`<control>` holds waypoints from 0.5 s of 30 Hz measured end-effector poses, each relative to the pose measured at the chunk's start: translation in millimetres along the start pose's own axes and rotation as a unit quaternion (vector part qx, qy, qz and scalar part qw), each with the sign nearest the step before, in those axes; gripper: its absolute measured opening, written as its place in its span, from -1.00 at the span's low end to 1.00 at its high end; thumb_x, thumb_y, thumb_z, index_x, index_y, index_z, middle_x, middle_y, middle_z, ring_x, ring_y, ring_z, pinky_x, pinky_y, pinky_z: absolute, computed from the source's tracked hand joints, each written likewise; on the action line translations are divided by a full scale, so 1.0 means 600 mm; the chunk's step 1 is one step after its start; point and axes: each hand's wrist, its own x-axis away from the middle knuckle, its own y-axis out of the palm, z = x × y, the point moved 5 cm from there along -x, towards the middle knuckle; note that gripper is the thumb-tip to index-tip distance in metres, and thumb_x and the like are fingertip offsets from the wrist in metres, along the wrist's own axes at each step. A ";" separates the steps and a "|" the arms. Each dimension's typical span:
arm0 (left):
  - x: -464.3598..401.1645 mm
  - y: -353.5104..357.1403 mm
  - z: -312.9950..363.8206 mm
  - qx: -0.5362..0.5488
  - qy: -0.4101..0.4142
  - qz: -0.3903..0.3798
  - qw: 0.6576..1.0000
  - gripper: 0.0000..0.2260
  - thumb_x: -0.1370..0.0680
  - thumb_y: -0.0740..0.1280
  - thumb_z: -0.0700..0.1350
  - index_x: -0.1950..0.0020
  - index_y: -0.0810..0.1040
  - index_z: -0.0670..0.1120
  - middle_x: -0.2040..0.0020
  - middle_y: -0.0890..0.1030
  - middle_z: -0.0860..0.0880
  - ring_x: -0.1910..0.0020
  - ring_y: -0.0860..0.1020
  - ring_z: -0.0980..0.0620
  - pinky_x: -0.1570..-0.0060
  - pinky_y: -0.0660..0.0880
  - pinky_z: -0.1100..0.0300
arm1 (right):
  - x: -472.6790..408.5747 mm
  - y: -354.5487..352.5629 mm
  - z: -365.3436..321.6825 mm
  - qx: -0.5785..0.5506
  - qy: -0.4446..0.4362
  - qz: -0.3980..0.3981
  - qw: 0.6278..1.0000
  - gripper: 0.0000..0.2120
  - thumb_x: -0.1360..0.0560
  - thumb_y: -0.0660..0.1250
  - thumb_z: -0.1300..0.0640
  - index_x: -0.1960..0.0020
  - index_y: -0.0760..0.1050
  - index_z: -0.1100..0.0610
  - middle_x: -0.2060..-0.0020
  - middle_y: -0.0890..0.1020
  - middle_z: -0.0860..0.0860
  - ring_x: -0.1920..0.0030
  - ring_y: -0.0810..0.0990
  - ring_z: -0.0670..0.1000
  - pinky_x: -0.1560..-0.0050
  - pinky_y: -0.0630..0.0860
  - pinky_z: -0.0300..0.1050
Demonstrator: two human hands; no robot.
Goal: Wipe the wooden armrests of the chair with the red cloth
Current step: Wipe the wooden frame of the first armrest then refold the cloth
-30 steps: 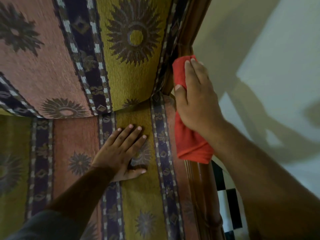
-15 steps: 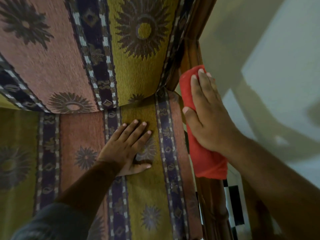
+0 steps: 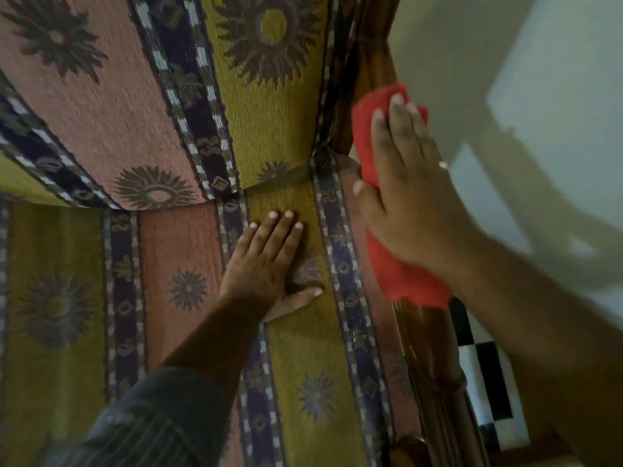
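The folded red cloth (image 3: 397,271) lies along the dark wooden armrest (image 3: 428,358) on the chair's right side. My right hand (image 3: 408,193) presses flat on top of the cloth, fingers pointing toward the chair back, thumb on the inner side. The armrest under the cloth is hidden; its bare wood shows below the cloth and above it near the backrest. My left hand (image 3: 269,267) rests flat and spread on the patterned seat cushion (image 3: 303,382), holding nothing.
The patterned backrest (image 3: 135,96) rises behind the seat. A pale wall (image 3: 505,79) stands right of the armrest, with shadows on it. Black-and-white checkered floor (image 3: 485,375) shows between the armrest and my right forearm.
My right hand and the red cloth slid along the armrest toward me, then back toward the backrest. The view shifted slightly. My left hand stays planted on the seat.
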 end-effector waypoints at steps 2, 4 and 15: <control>0.001 -0.003 0.014 0.029 -0.057 0.005 0.998 0.00 -0.41 -0.07 0.59 -0.63 -0.01 -0.09 -0.64 0.00 -0.09 -0.62 -0.04 -0.12 -0.56 -0.04 -0.14 | 0.062 0.007 -0.001 -0.019 0.004 -0.017 1.000 -0.28 -0.60 -0.04 -0.14 -0.61 -0.21 0.17 -0.62 -0.18 0.18 -0.61 -0.22 0.17 -0.56 -0.13 0.12; 0.003 -0.002 0.021 0.046 -0.083 0.012 0.995 0.01 -0.41 -0.07 0.59 -0.63 0.01 -0.09 -0.64 0.03 -0.11 -0.62 -0.02 -0.14 -0.56 -0.01 -0.16 | 0.089 0.013 0.000 -0.028 0.008 -0.032 0.999 -0.28 -0.60 -0.05 -0.16 -0.61 -0.23 0.16 -0.62 -0.20 0.16 -0.60 -0.25 0.15 -0.54 -0.18 0.05; 0.025 0.006 0.049 0.062 -0.152 0.023 0.986 0.05 -0.38 -0.15 0.62 -0.63 -0.11 -0.09 -0.65 -0.09 -0.13 -0.62 -0.18 -0.13 -0.57 -0.14 -0.16 | 0.015 0.007 0.007 -0.043 0.009 0.000 0.999 -0.19 -0.60 0.17 -0.14 -0.60 -0.22 0.16 -0.62 -0.18 0.17 -0.60 -0.21 0.19 -0.46 -0.18 0.01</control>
